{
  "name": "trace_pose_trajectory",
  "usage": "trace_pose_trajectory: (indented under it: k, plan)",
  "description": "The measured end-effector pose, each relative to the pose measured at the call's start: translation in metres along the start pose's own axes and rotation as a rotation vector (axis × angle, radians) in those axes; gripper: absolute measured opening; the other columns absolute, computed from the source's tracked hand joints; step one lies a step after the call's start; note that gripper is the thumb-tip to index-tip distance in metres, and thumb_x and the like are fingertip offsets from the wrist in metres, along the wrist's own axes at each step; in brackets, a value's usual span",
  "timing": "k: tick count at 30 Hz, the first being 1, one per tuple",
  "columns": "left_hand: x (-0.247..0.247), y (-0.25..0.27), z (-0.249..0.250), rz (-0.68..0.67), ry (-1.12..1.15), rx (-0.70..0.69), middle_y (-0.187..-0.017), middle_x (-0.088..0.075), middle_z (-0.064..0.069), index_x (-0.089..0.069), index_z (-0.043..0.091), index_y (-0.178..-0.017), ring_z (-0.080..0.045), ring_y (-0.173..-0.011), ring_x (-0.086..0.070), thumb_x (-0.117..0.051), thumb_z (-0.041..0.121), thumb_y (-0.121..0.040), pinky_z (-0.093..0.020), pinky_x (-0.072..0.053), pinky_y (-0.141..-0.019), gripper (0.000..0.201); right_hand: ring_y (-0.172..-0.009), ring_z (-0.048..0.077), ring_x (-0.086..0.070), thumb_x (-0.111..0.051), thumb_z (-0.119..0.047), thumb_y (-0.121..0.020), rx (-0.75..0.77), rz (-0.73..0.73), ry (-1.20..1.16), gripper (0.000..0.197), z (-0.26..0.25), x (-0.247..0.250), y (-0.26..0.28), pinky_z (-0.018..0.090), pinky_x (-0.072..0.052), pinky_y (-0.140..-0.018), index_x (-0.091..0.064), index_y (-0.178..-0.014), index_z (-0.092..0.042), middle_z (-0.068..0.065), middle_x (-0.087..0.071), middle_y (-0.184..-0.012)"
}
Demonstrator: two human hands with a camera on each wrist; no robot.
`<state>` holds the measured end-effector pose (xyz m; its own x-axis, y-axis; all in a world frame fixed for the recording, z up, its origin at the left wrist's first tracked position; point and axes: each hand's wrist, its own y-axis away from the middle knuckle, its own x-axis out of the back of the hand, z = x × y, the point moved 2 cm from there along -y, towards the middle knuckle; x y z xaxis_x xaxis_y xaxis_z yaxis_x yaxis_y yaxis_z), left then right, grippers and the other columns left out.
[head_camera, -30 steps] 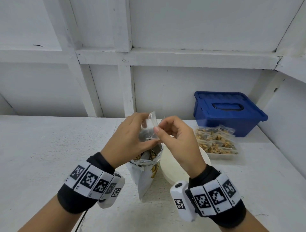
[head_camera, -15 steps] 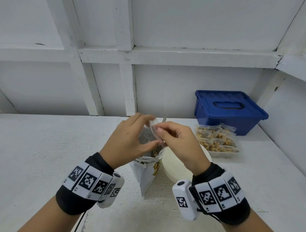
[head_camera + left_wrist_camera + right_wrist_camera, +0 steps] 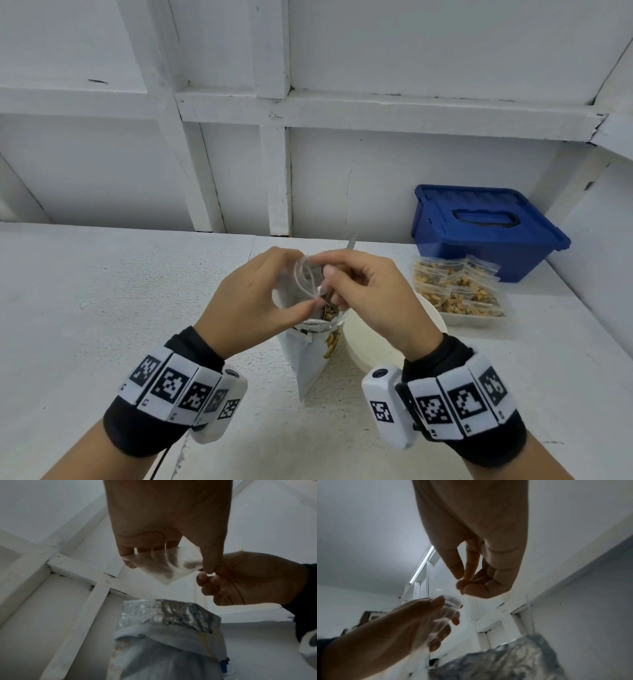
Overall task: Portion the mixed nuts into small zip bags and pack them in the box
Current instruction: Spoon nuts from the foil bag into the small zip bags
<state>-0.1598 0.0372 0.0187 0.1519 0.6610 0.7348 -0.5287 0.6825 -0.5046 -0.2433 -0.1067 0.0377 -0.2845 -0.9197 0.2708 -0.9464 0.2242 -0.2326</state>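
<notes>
An empty clear zip bag (image 3: 305, 281) is pinched by the left hand (image 3: 253, 301) and, at its mouth, by the fingertips of the right hand (image 3: 370, 301) — directly above the open foil nut pouch (image 3: 315, 346) near the worktop's middle. A slipped film edge could let the bag shut or drop; a knock could topple the pouch. Filled bags (image 3: 455, 287) lie before the closed blue box (image 3: 486, 229) at the far right edge. No writing is legible — only wristband markers.
</notes>
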Motion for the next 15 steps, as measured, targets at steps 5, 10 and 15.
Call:
trace_pose_trajectory:
  k: [5, 10, 15]
  plan:
    - [0.005, 0.009, -0.025, -0.006, 0.039, 0.197, -0.096, -0.055, 0.02, -0.048, 0.033, -0.107, 0.002, -0.085, -0.052, -0.046, 0.068, -0.069, -0.011, -0.036, -0.065, 0.052, -0.073, 0.003, -0.053, -0.055, -0.03, -0.09, -0.047, 0.322, 0.318, 0.034, 0.017, 0.021, -0.014, 0.008, -0.042, -0.062, -0.049, -0.124, -0.024, -0.001, -0.057, -0.093]
    - [-0.001, 0.013, -0.041, -0.056, 0.072, 0.323, -0.095, -0.055, 0.027, -0.052, 0.033, -0.107, 0.003, -0.083, -0.056, -0.044, 0.074, -0.062, -0.02, -0.044, -0.067, 0.062, -0.099, 0.013, -0.049, -0.056, -0.039, -0.089, -0.251, 0.155, 0.401, 0.053, 0.043, 0.017, -0.035, 0.019, -0.036, -0.073, -0.041, -0.135, -0.018, 0.003, -0.052, -0.114]
    - [-0.005, 0.012, -0.043, -0.063, 0.142, 0.332, -0.097, -0.057, 0.025, -0.05, 0.043, -0.099, 0.002, -0.081, -0.058, -0.048, 0.073, -0.062, -0.019, -0.045, -0.066, 0.048, -0.072, 0.002, -0.051, -0.055, -0.025, -0.091, -0.079, 0.172, 0.377, 0.01, 0.041, 0.01, -0.032, 0.001, -0.037, -0.059, -0.058, -0.09, -0.016, -0.007, -0.057, -0.078]
